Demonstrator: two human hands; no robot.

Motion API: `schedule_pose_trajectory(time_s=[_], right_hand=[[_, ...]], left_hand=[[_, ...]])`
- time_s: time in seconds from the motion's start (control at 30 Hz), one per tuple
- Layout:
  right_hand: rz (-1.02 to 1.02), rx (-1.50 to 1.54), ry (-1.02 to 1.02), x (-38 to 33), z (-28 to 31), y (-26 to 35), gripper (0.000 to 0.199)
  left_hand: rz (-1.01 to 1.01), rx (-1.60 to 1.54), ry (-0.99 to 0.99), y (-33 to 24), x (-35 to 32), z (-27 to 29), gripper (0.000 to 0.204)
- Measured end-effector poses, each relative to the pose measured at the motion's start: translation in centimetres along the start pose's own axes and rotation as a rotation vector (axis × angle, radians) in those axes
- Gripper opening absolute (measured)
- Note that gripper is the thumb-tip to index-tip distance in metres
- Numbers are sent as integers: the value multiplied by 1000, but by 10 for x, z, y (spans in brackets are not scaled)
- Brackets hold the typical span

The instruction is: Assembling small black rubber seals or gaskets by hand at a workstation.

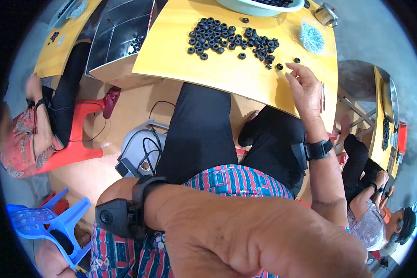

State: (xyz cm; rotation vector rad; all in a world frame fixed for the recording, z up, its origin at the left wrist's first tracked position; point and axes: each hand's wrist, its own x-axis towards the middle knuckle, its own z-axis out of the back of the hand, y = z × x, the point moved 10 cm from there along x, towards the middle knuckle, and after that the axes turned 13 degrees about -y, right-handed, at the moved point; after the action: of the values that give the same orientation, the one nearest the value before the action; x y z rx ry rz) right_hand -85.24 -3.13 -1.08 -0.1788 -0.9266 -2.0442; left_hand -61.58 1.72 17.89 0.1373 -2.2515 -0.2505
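My right hand (306, 88) is over the near right part of the yellow table (171, 55). Its thumb and forefinger are apart, with nothing visible between them. Just left of the fingertips sits a single black bead (279, 66), and another lies just beyond them. A loose spread of black beads (213, 36) covers the middle of the tabletop. Very close to the camera, my left hand (264, 231) fills the lower part of the head view, bent across my body. Its fingers are hidden, so what it holds does not show. Each wrist wears a black strapped device.
A pale green basin (259, 7) of black pieces stands at the far edge, near a metal cup (326, 15) and a clear bag of bluish beads (312, 38). Left are a dark-lined box (118, 34), a grey stool (141, 143) and a blue stool (74, 222). People sit on both sides.
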Motion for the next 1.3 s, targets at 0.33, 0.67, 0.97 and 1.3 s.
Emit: schedule_pose_trajectory(time_s=[0.33,0.67,0.97,1.3], right_hand=[[-89,-101,112,0,-26,-9,24],[399,-131,-73,-9,-4,34,16],[-760,915,274,-69,-15,-25,21],[-932,1262,584,-117,-21,23,24]], left_hand=[[-12,268,-64,-18,3,9,31],[244,991,-940,-71,-84,122,33],[-20,1436,-1208,-126,-122,183,30],[-87,1806,-1075,-116,-108,181,26]])
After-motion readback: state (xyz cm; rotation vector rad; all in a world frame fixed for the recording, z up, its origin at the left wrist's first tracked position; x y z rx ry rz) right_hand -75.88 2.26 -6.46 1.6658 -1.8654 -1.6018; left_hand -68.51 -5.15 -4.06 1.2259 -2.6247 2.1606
